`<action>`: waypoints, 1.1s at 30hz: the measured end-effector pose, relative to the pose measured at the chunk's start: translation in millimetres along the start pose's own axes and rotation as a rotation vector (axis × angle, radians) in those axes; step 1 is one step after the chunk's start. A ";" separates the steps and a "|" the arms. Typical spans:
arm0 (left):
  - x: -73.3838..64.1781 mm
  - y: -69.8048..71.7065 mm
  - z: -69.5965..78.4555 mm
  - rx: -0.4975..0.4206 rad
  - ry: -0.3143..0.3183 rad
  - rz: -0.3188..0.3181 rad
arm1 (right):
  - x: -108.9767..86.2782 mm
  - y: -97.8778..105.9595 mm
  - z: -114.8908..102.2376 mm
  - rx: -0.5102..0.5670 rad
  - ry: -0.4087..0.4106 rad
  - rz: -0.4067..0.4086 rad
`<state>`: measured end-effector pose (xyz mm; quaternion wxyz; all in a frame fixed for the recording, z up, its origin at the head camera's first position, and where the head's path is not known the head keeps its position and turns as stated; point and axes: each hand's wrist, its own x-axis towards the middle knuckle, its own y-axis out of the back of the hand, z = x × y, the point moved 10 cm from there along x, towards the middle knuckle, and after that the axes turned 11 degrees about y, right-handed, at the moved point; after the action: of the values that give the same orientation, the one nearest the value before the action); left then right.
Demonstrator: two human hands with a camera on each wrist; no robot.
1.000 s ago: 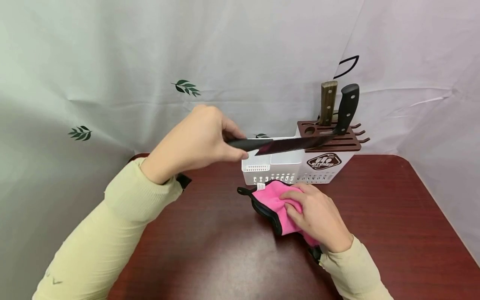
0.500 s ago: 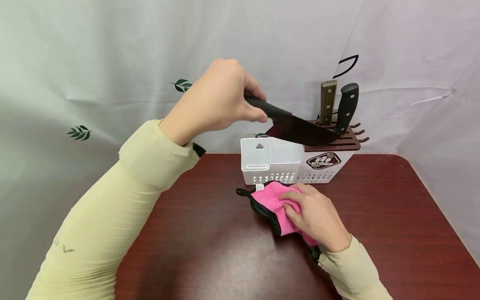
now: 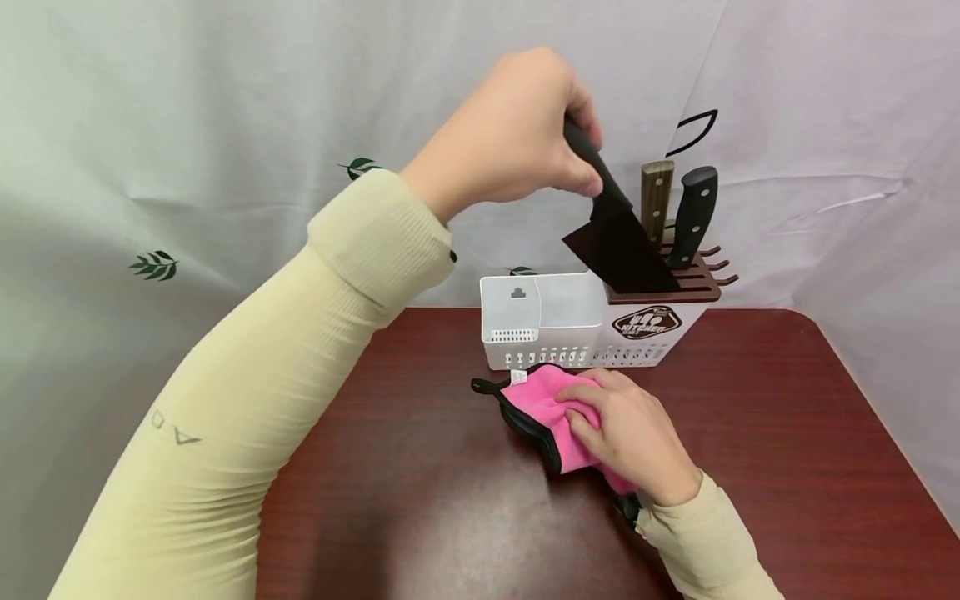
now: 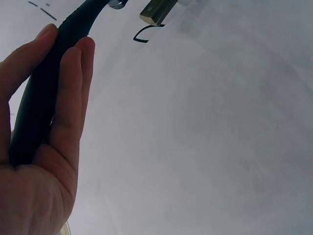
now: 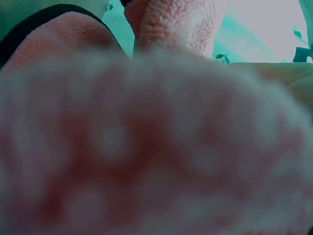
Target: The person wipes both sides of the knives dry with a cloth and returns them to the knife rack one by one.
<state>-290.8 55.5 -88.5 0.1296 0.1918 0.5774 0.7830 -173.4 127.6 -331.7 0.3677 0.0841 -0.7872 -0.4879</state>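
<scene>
My left hand grips the black handle of a wide, dark-bladed kitchen knife. The blade slants down to the right, its tip end overlapping the slotted brown top of a white knife block. In the left wrist view, thumb and fingers close round the dark handle. Low over the table, my right hand holds a bunched pink cloth with black trim. That cloth fills most of the right wrist view, blurred, and hides the fingers there.
A wooden-handled knife and a black-handled knife stand in the block's slots. White open bins join its left side, and brown hooks jut from its right. Behind the dark red table hangs a white curtain.
My left hand has risen and moved right with the knife. The blade has swung from nearly level to steeply downward over the block. My right hand and the cloth have stayed almost still.
</scene>
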 end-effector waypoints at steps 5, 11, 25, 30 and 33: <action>12.2 -3.7 14.6 -0.019 -0.016 0.040 | -0.3 -0.5 -0.8 0.004 -0.005 -0.008; 24.2 -15.3 33.7 -0.049 -0.040 0.048 | -1.1 -1.1 -0.4 0.002 -0.008 -0.015; 29.5 -64.4 53.7 -0.149 -0.070 -0.048 | -3.0 3.2 1.0 -0.008 0.004 0.006; 30.4 -77.7 57.5 -0.179 -0.086 -0.082 | -8.4 11.8 7.7 -0.021 -0.010 0.033; 30.9 -82.5 59.6 -0.173 -0.096 -0.080 | -13.8 17.1 14.8 -0.023 -0.029 0.039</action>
<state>-293.0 144.3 -147.1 0.2044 0.1938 0.5079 0.8141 -169.5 153.5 -328.1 0.3665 0.0576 -0.7884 -0.4907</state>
